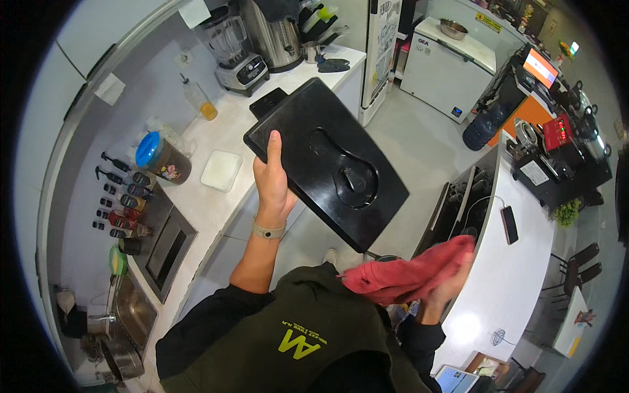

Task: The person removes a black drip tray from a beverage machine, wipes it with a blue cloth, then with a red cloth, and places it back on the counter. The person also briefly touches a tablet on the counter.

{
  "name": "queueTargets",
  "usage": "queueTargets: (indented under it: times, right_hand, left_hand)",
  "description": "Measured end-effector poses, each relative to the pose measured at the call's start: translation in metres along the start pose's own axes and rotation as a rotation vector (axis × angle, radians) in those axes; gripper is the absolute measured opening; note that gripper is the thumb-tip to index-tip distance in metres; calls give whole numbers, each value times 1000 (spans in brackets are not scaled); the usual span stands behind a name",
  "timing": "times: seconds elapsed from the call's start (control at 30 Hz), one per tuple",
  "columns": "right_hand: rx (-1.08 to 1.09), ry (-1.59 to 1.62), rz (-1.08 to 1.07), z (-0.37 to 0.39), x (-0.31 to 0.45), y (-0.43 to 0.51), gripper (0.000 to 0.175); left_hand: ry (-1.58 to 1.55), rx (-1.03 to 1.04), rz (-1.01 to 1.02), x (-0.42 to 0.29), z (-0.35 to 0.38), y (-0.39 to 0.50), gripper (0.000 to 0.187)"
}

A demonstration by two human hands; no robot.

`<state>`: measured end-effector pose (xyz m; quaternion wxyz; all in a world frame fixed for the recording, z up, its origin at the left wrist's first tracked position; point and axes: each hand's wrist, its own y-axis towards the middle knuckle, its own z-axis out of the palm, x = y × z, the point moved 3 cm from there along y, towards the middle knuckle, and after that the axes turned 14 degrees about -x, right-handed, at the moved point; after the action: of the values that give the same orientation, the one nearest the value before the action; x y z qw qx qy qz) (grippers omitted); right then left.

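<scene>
In front of my chest, my left hand [274, 189] grips the lower left side of a black rectangular plastic box [324, 162], its thumb lying on the upper face. That face carries a recessed, spoon-shaped hollow, and a small tab [268, 102] sticks out at the far left end. The box is tilted in the air over the floor. My right hand [449, 280] holds a crumpled red cloth [408, 272], apart from the box and close to the white counter on the right. Parts of the right fingers are hidden by the cloth and blurred.
Along the left counter [196, 206] stand a blender [238, 59], a syrup bottle [201, 100], a blue-lidded jar [164, 159], a square white container [221, 170] and several pump bottles. A sink [135, 309] lies nearer. The right counter [501, 285] bears a phone [510, 224] and a coffee machine [555, 162].
</scene>
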<state>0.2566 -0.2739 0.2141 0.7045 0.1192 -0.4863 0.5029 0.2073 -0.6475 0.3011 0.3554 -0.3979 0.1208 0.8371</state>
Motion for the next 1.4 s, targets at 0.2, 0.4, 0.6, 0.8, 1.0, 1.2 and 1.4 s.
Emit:
queueTargets:
  times: [0.2,0.4,0.6,0.8,1.0,1.2,1.4]
  right_hand:
    - [712,-785,-1318,180,-39,-35,35]
    - [365,-857,-810,206,-111,31,29]
    - [592,-649,-207,113,-159,54,44]
    - [317,-498,52,104,-156,83,54]
    - [26,-265,142,87,-147,181,50]
    - [-128,-102,141,101,-118,309,62]
    - [-216,-115,155,146,-81,461,67]
  left_hand:
    - [255,15,-93,47,-18,23,40]
    - [111,189,-214,23,-14,33,39]
    - [348,318,-281,67,-54,86,54]
    - [202,-40,-692,186,-108,183,111]
    - [-232,-569,-717,282,-231,314,117]
    - [-187,-726,-471,282,-213,314,51]
    - [-36,-538,-110,235,5,285,25]
